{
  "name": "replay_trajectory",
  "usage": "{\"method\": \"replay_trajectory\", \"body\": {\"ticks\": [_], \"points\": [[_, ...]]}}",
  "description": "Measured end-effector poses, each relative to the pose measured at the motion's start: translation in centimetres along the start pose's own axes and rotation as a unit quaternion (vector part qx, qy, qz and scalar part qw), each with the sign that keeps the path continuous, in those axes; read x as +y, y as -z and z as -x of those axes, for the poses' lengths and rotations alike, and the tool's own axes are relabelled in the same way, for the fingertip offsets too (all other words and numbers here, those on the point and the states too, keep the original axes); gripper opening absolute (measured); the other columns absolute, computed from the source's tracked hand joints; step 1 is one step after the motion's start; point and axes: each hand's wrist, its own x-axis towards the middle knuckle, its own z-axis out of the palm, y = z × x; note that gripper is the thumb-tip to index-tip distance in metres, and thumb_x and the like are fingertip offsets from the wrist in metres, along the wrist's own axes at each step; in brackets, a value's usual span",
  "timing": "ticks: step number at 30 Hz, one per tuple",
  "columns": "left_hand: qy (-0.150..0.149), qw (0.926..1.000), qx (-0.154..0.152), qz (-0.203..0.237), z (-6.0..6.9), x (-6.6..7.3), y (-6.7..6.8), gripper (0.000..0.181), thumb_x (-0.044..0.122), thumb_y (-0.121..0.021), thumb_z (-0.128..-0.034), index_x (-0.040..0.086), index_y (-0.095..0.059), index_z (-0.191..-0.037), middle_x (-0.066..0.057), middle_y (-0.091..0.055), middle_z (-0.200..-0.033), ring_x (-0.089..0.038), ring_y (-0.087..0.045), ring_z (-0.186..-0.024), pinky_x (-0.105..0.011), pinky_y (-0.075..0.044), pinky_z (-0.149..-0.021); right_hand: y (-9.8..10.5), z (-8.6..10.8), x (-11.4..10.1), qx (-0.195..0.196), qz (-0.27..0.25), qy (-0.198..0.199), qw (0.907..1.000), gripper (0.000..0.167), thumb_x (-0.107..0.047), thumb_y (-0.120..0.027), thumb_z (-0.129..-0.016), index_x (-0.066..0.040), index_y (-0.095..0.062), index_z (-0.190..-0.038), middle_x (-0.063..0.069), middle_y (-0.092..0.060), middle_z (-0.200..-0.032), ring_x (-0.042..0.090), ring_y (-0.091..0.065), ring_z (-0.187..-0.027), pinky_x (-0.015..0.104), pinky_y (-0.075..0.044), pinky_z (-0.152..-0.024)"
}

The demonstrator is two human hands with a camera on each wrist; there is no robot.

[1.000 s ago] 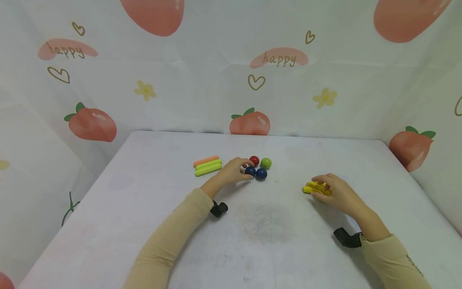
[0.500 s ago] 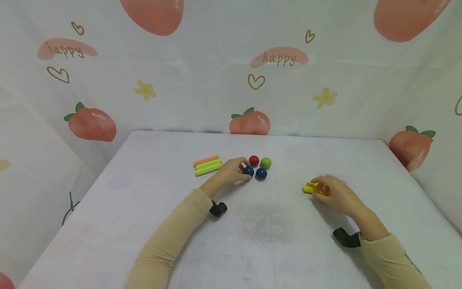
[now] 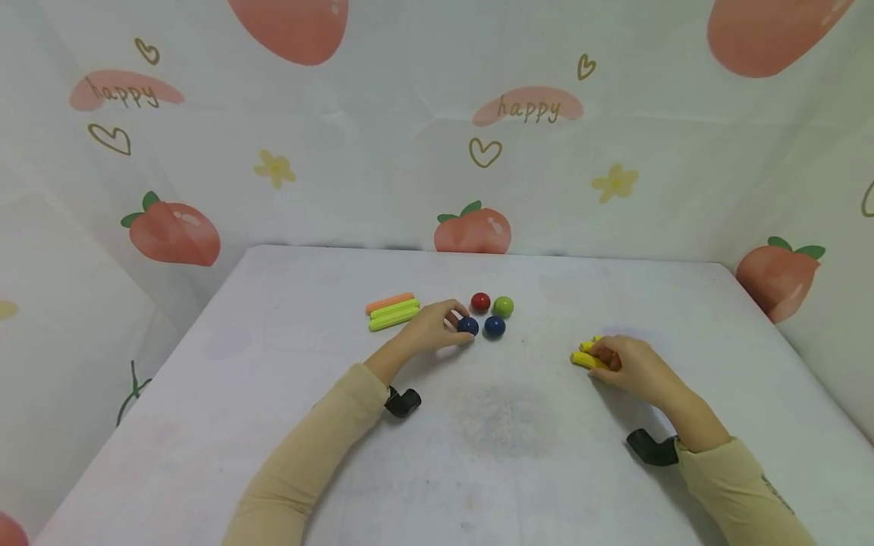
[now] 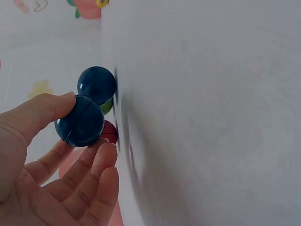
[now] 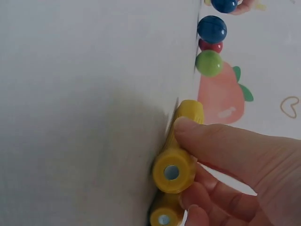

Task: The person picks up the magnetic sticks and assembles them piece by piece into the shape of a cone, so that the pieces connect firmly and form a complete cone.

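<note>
Thumb and fingers of my left hand [image 3: 435,326] pinch a dark blue ball [image 4: 81,123], which sits slightly off the tabletop in the left wrist view. Just past it rest a second blue ball [image 3: 495,327], a red ball [image 3: 481,302] and a green ball [image 3: 504,306]. On the right, my right hand [image 3: 642,368] holds a yellow rod [image 5: 173,162] with a silver disc in its end, the thumb on one side and fingers on the other. Another yellow rod [image 5: 164,212] lies right beside it, partly hidden by the fingers.
Two yellow-green sticks [image 3: 394,315] and an orange stick [image 3: 389,303] lie together left of my left hand. The white tabletop [image 3: 505,455] meets a patterned cloth backdrop [image 3: 382,136] at its far edge. A black wrist mount hangs below each forearm.
My left hand has drawn the blue ball a little left, away from the other balls. The right hand's fingers have closed in on the yellow rod.
</note>
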Motion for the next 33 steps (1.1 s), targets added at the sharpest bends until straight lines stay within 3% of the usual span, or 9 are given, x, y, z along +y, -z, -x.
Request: {"method": "replay_trajectory", "body": {"ticks": [13, 25, 33], "points": [[0.000, 0.9986, -0.009, 0.053, 1.4, -0.6, -0.2, 0.037, 0.023, -0.071, -0.0819, 0.014, -0.056, -0.114, -0.009, -0.063, -0.109, -0.017, -0.062, -0.091, -0.029, -0.051, -0.080, -0.2, -0.1, -1.5, -0.029, 0.028, -0.009, 0.9991, 0.024, -0.011, -0.074, -0.076, 0.002, -0.065, -0.094, 0.005, -0.064, -0.079, 0.012, -0.052, -0.070, 0.024, -0.043, -0.060], [-0.024, 0.9966, -0.033, 0.071, 3.6, -0.1, 0.0, 0.037, 0.020, -0.072, -0.0812, 0.012, -0.057, -0.114, -0.009, -0.063, -0.111, -0.015, -0.062, -0.091, -0.029, -0.053, -0.085, -1.1, -1.5, -4.6, -0.043, -0.006, 0.032, 0.9986, 0.021, -0.009, -0.072, -0.077, -0.003, -0.067, -0.096, 0.004, -0.068, -0.086, 0.010, -0.055, -0.070, 0.021, -0.044, -0.061], [-0.044, 0.9935, -0.059, 0.087, 4.8, 0.3, -0.8, 0.039, 0.019, -0.072, -0.0812, 0.011, -0.055, -0.115, -0.010, -0.062, -0.110, -0.013, -0.062, -0.088, -0.026, -0.054, -0.083, -2.2, -2.3, -6.5, -0.075, -0.042, 0.022, 0.9960, 0.022, -0.011, -0.070, -0.081, -0.003, -0.065, -0.100, 0.005, -0.067, -0.091, 0.013, -0.056, -0.077, 0.025, -0.049, -0.068]]}}
